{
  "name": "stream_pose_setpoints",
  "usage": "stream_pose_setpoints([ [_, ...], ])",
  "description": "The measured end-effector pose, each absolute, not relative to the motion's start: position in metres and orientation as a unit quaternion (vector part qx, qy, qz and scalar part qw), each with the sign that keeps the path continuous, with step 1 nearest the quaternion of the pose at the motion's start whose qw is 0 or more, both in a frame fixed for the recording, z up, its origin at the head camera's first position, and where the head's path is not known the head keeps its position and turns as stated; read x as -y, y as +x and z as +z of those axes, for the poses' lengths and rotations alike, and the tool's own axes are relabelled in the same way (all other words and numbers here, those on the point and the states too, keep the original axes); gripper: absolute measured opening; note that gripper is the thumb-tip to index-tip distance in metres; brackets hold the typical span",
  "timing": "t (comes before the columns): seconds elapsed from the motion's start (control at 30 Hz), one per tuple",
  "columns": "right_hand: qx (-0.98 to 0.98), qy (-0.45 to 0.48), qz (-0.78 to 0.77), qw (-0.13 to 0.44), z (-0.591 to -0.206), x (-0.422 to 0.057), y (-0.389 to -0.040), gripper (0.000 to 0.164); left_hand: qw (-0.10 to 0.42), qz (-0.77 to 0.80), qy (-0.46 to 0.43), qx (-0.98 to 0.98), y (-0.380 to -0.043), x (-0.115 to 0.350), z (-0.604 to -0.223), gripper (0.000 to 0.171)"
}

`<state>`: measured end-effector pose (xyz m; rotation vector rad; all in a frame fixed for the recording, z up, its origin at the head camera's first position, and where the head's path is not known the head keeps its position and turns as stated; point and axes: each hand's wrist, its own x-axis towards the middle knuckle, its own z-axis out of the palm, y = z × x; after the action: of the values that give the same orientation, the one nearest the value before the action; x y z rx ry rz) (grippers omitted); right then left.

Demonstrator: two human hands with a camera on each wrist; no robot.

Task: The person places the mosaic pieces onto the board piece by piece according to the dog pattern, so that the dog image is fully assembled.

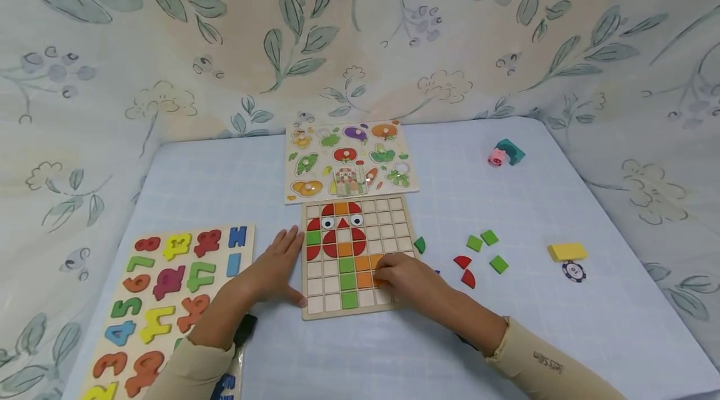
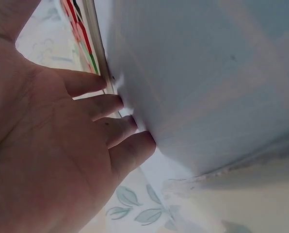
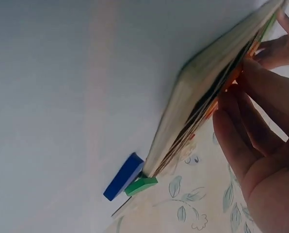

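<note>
A square wooden grid board [image 1: 332, 304] lies mid-table, holding red, orange and green tiles and two eye pieces in the pattern of an animal's head. My right hand [image 1: 413, 278] is over its lower right part, thumb and fingertips pinching an orange tile [image 3: 237, 77] low at the grid; the fingers partly hide it. Beside the board's left edge, my left hand [image 1: 272, 272] rests with fingers spread, thumb near the lower left corner. In the left wrist view its fingertips [image 2: 145, 141] touch the tablecloth along the board's side.
Left is a number puzzle [image 1: 188, 275]. Behind the grid lies a vegetable puzzle [image 1: 292, 190] with a small pattern card [image 1: 350, 181] on it. Rightward are a green quarter piece [image 1: 419, 245], a blue piece [image 3: 124, 175], red quarters [image 1: 468, 278], green squares [image 1: 489, 237], a yellow block [image 1: 567, 252] and a pig figure [image 1: 497, 157].
</note>
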<state>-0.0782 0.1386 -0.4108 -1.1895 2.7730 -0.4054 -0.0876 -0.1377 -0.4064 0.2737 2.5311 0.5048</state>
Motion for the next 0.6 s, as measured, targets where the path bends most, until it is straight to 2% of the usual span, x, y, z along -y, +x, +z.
stream_pose_setpoints([
  [0.17, -0.905, -0.394, -0.147, 0.063, -0.408, -0.142, -0.081, 0.021, 0.268, 0.188, 0.104, -0.939, -0.087, 0.137, -0.406, 0.122],
  [0.27, -0.931, -0.316, -0.162, 0.083, -0.403, -0.152, -0.088, 0.022, 0.265, 0.193, 0.109, -0.939, -0.087, 0.135, -0.408, 0.122],
  [0.43, -0.978, -0.14, -0.124, 0.091, -0.402, -0.181, -0.111, 0.038, 0.263, 0.187, 0.113, -0.94, -0.087, 0.134, -0.408, 0.122],
  [0.6, -0.98, -0.114, -0.113, 0.115, -0.412, -0.189, -0.121, 0.036, 0.265, 0.185, 0.108, -0.94, -0.087, 0.136, -0.405, 0.122],
])
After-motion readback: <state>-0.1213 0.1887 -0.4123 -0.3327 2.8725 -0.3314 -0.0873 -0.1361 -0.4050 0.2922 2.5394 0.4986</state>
